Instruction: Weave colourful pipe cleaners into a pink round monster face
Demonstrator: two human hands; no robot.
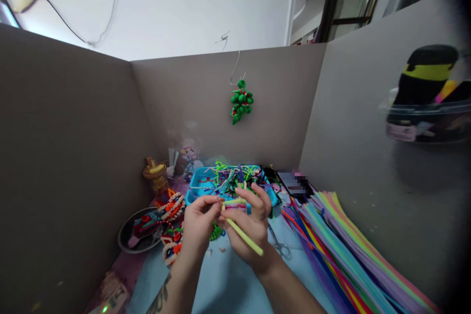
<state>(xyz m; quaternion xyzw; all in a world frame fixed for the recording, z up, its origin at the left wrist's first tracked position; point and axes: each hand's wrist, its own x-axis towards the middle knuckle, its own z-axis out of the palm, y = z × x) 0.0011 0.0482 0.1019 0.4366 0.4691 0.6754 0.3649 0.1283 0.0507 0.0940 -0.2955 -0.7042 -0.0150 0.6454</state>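
Note:
Over the blue table mat (221,289), my two hands meet around a pale yellow pipe cleaner (245,238). My left hand (200,223) pinches it near a bend, thumb against forefinger. In my right hand (250,228), thumb and fingers close on the same piece, and its long loose end slants down across the palm. Pink and white strands (235,206) show between the fingers of my right hand; how they join the yellow one I cannot tell. Just beyond both hands lies a blue tray (196,179) of tangled, coloured pipe cleaner pieces.
Long pipe cleaners (342,245) in many colours lie at right. Scissors (282,249) rest by my right wrist. At left are a metal bowl (123,235), orange and cream twisted pieces (172,250) and a lidded jar (156,176). A green ornament (242,100) hangs from the grey partition (184,88).

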